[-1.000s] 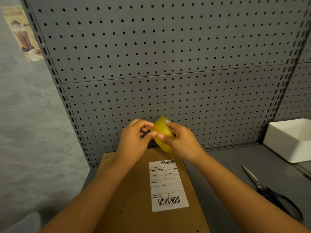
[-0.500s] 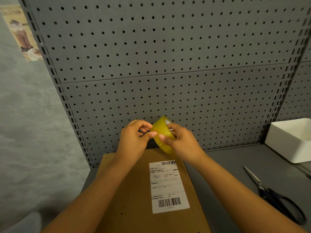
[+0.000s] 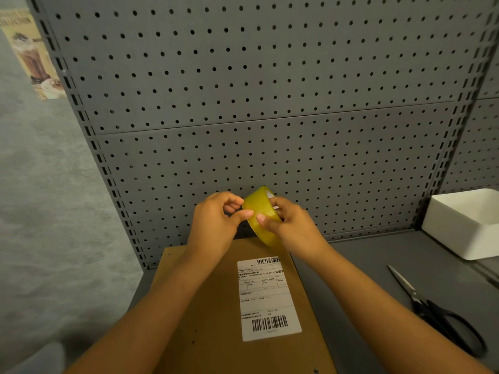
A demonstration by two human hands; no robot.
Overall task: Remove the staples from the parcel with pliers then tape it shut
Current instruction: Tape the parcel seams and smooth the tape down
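A flat brown cardboard parcel (image 3: 216, 306) with a white shipping label (image 3: 267, 298) lies on the grey bench. Small holes dot its near part. Above its far edge I hold a yellowish roll of tape (image 3: 260, 211). My right hand (image 3: 291, 225) grips the roll, thumb on its outer face. My left hand (image 3: 216, 222) has its thumb tip pressed on the roll's outer face, the other fingers curled just beside the roll's edge. No pliers are in view.
Black-handled scissors (image 3: 437, 311) lie on the bench at the right. A white box (image 3: 469, 225) stands at the back right. A grey pegboard wall (image 3: 270, 103) rises right behind the parcel. Floor lies beyond the bench's left edge.
Both hands and the roll stay almost still. The left fingers shift slightly against the roll's edge.
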